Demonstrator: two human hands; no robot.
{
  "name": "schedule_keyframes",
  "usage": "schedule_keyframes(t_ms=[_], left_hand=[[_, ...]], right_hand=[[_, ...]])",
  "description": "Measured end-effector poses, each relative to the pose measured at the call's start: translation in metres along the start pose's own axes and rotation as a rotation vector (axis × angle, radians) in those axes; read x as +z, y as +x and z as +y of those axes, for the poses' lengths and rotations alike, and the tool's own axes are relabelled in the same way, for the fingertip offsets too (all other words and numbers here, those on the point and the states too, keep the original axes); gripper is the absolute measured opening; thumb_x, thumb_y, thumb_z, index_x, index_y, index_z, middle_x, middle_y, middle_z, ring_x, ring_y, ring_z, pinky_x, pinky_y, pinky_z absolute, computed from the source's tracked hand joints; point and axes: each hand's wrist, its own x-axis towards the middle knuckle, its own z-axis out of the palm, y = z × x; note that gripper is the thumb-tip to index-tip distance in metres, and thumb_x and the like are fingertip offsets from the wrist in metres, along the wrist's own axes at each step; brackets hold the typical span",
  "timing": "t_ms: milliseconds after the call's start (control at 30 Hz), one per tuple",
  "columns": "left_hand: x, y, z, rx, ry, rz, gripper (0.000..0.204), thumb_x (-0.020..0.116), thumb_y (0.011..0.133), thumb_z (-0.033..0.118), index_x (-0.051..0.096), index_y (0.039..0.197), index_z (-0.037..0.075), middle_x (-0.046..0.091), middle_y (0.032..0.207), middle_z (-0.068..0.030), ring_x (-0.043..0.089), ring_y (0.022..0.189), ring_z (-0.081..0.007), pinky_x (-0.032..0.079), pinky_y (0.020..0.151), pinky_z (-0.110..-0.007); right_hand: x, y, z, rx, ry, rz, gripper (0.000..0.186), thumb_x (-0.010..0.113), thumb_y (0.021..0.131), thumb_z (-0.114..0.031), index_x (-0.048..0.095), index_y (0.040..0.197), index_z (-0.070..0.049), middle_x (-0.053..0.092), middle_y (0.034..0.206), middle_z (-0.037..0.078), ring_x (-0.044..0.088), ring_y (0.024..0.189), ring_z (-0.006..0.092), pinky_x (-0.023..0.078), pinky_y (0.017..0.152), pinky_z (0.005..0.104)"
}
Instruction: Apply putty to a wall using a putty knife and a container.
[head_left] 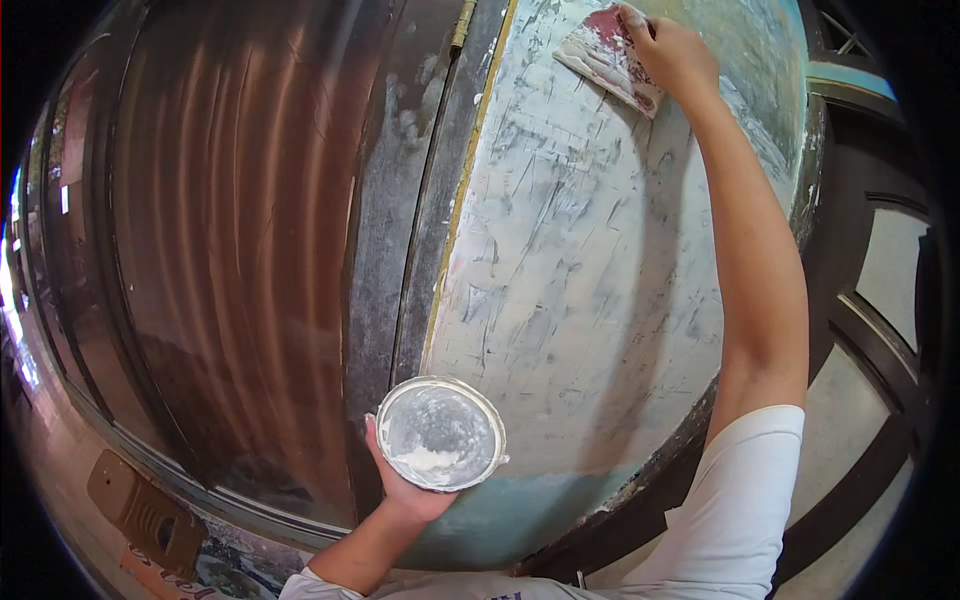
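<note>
Pinched a paste-smeared spreader [606,62] in the right hand [680,62], closing the fingers tightly on its upper right part, in front of a pale, streaked panel [570,300]; could not tell whether touching it. Probably gripped near the top to leave the broad edge free, just below and left of the fingertips. Aimed that edge down and leftward, away from the fingers, with the long axis slanting along it from upper left to lower right. Cupped a round lid [440,415] from beneath in the left hand [405,495], well below the right fingers, with the thumb at its left rim; could not tell the pose of the hidden fingers. Likely turned its hollow side upward to cradle the white paste [428,460].
</note>
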Motion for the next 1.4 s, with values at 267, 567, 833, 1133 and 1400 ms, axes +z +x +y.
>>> schedule_keyframes(t_ms=[267,567,833,1133,1400], left_hand=[[0.009,-0.006,0.004,0.047,0.057,-0.134,0.09,0.036,0.08,0.085,0.039,0.147,0.025,0.038,0.151,-0.0071,0.04,0.135,-0.0404,0.029,0.101,-0.077],[0.007,-0.028,0.009,0.095,0.043,-0.116,0.089,0.036,0.082,0.083,0.04,0.147,0.023,0.038,0.152,-0.0076,0.038,0.136,-0.0399,0.028,0.108,-0.069],[0.004,-0.03,-0.002,0.024,-0.01,-0.101,0.089,0.036,0.081,0.084,0.039,0.147,0.025,0.04,0.15,-0.0051,0.04,0.135,-0.0379,0.029,0.104,-0.074],[0.004,-0.031,-0.009,0.044,-0.017,-0.081,0.089,0.037,0.08,0.084,0.04,0.146,0.025,0.04,0.149,-0.0067,0.041,0.134,-0.0396,0.03,0.103,-0.074],[0.014,-0.033,-0.017,0.052,0.003,-0.11,0.088,0.037,0.08,0.084,0.041,0.146,0.025,0.041,0.149,-0.0049,0.041,0.135,-0.0383,0.029,0.104,-0.073]], right_hand=[[0.025,0.012,0.004,-0.149,-0.212,0.221,0.062,0.043,0.094,-0.059,0.075,0.085,-0.007,0.07,0.081,0.02,0.069,0.078,0.0391,0.052,0.071,0.0482],[0.002,0.023,0.028,0.085,-0.17,0.286,0.057,0.041,0.094,-0.057,0.076,0.09,-0.012,0.071,0.084,0.018,0.069,0.082,0.0369,0.052,0.074,0.0475],[0.023,-0.007,-0.005,-0.062,-0.142,0.171,0.053,0.042,0.094,-0.054,0.074,0.094,-0.012,0.07,0.09,0.019,0.067,0.088,0.0393,0.051,0.079,0.0494],[0.017,0.049,0.089,0.192,-0.086,0.15,0.067,0.03,0.091,-0.07,0.069,0.117,-0.021,0.069,0.115,0.015,0.062,0.111,0.0379,0.042,0.097,0.0506],[0.015,0.025,0.02,0.008,-0.164,0.3,0.051,0.043,0.093,-0.05,0.074,0.093,-0.009,0.07,0.093,0.019,0.067,0.09,0.0401,0.051,0.081,0.0484]])
